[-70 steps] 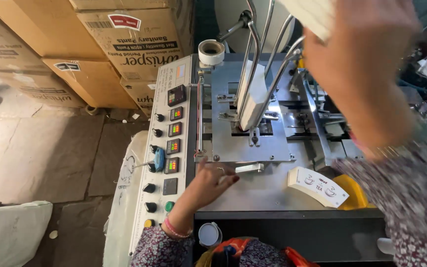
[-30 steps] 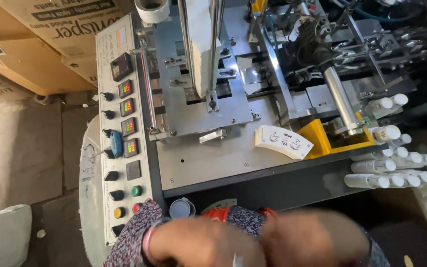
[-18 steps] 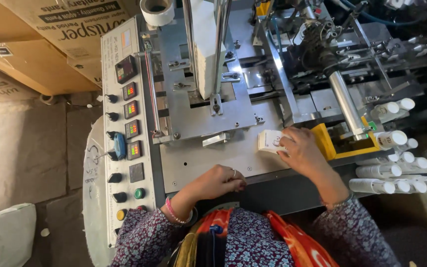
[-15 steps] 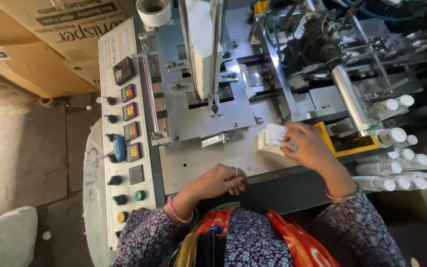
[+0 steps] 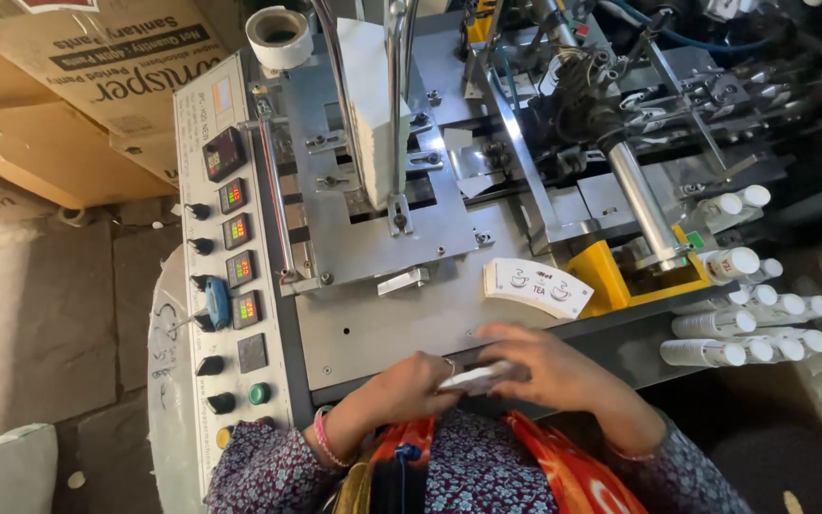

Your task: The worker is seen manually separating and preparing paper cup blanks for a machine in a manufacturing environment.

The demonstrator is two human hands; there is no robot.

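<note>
- Our left hand (image 5: 401, 390) and right hand (image 5: 549, 366) meet at the near edge of the machine, close against our body, and both are closed on a small stack of white card blanks (image 5: 475, 378), the left pinching one end and the right cupped over the other, as we judge it, to keep the loose pieces squared up.
- The blanks sit between the two hands, partly hidden by the right fingers (image 5: 511, 333), so we cannot tell how many there are.
- Just beyond the right hand, on the bare metal deck (image 5: 373, 328), lies a second curved stack of printed blanks (image 5: 536, 286), apart from our fingers but within easy reach.
- Farther beyond both hands a tall white pile of blanks (image 5: 373, 95) stands upright between metal guide rods (image 5: 396, 105), which hold it in line.
- Past the right hand, a yellow bracket (image 5: 601, 276) sits under a steel roller (image 5: 641, 211), and white paper cups (image 5: 753, 314) lie on their sides in rows beyond it.
- Off to the side of the left hand runs the control panel (image 5: 230, 266) with its knobs, small displays and a green button (image 5: 258, 392); neither hand touches it.
- A roll of tape (image 5: 278, 36) sits far beyond the left hand, with cardboard boxes (image 5: 78, 86) behind it.
</note>
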